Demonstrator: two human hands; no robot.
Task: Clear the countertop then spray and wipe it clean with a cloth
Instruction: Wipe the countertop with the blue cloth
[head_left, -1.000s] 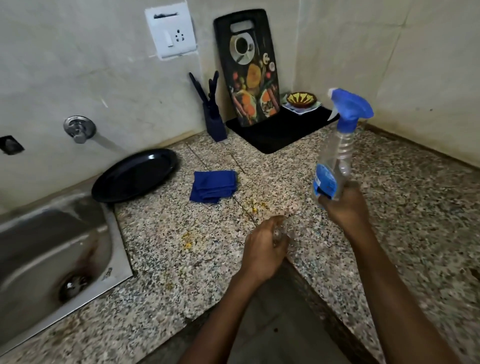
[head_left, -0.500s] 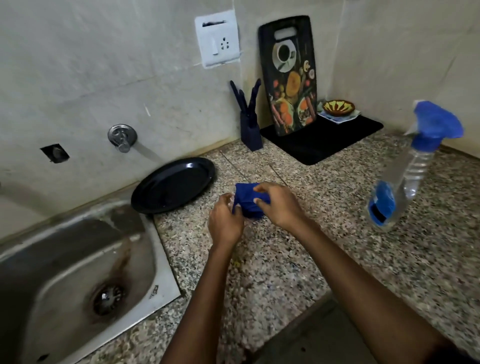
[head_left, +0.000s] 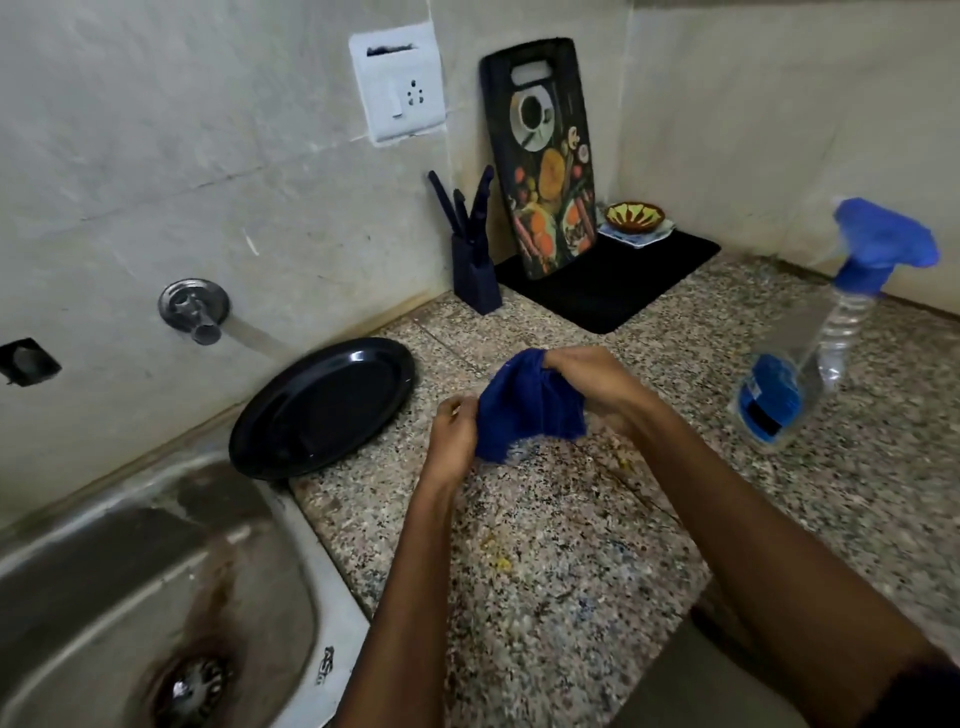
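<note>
Head view shows a clear shift over the last second: the spray bottle (head_left: 810, 358), which the right hand (head_left: 587, 382) held up a second ago, now stands on the table (head_left: 545, 561) off to the right with no hand on it, and the blue cloth (head_left: 524, 405), which lay folded flat near the black plate (head_left: 322, 405), is now lifted off the stone and hangs between both hands. Half a second ago the hands had just closed on it as a small bundle; now it is drawn out wider, partly unfolded. I judge that spraying is over and wiping is about to begin, with yellow smears (head_left: 496, 553) still showing on the stone nearer the person. The left hand (head_left: 454, 434) pinches the cloth's left edge, fingers curled tight round it. The right hand grips the upper right part, fingers bunched into the fabric so that it gathers into folds there. The cloth's lower edge hangs just above the table; whether it touches I cannot tell. The plate remains beside the sink (head_left: 291, 530), so the clearing looks only partly done.
</note>
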